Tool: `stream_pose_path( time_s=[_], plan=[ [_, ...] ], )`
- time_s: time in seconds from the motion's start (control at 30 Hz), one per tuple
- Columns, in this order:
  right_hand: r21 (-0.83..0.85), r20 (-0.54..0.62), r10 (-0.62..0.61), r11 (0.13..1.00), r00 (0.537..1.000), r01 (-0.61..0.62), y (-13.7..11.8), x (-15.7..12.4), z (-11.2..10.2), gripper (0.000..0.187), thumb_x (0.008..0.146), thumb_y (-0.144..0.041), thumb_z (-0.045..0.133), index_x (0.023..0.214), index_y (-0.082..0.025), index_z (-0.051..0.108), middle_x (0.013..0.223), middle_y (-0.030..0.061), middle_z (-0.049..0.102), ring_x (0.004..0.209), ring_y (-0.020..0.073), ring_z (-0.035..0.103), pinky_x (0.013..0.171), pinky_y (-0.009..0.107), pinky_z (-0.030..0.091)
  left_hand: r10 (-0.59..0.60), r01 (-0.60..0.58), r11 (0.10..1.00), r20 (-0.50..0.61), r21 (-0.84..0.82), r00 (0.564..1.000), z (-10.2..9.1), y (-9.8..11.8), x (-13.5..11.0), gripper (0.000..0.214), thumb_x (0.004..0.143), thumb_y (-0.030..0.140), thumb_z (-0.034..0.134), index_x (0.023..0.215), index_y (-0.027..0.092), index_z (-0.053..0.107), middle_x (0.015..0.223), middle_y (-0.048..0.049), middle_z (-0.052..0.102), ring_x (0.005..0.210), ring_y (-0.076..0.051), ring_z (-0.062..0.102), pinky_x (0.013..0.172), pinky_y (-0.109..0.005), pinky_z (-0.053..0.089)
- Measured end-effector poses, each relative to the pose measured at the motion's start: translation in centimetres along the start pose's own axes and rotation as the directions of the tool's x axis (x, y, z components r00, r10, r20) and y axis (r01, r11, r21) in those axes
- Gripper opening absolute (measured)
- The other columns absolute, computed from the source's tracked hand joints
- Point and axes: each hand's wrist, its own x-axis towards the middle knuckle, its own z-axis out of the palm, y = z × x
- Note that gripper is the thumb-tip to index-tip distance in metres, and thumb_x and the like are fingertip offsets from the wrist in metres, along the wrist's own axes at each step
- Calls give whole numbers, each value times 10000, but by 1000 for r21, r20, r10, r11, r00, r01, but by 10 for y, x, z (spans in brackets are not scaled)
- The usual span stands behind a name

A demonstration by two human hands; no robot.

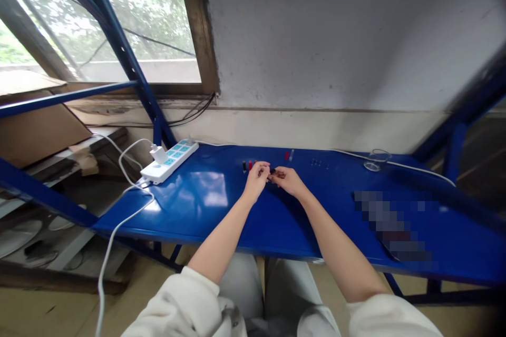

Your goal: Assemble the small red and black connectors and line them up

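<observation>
Both my hands meet over the middle of the blue metal shelf (205,205). My left hand (256,176) is closed in a pinch, fingers curled. My right hand (288,178) is also pinched, and a small dark part (272,171) sits between the two hands' fingertips. Just beyond my left hand stand small black and red parts (247,165) in a short row. A red piece (286,156) and a pale one lie a little farther back.
A white power strip (169,160) with a plugged-in charger and white cable lies at the shelf's left rear. Tiny dark parts (316,162) and a coiled wire (373,160) lie to the right rear. Blue frame beams, cardboard and a window stand at left.
</observation>
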Motion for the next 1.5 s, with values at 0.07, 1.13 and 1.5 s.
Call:
stream_pose_path(
  time_s=[0.07,1.13,1.5],
  plan=[
    [-118,-91,40,992,995,-51,5,4,-5,198,666,-351,568,704,-157,554,602,16,591,541,123,538,499,224,408,74,-70,995,-64,71,995,0,-3,0,175,789,258,465,931,167,512,733,-1,531,601,-70,506,569,-188,448],
    [-586,-461,185,671,868,-454,43,47,-42,204,729,-390,522,771,-222,629,746,30,652,715,167,590,552,229,366,162,-253,761,203,597,966,4,10,-15,186,813,202,403,861,180,582,824,-35,611,783,-142,546,735,-270,440],
    [-669,-480,205,543,853,-508,41,41,-52,340,755,-489,496,867,-221,671,795,75,663,749,195,604,597,262,408,109,-197,665,167,720,980,1,7,-15,265,830,241,373,1028,199,545,797,-57,615,734,-173,581,651,-267,444]
  ],
)
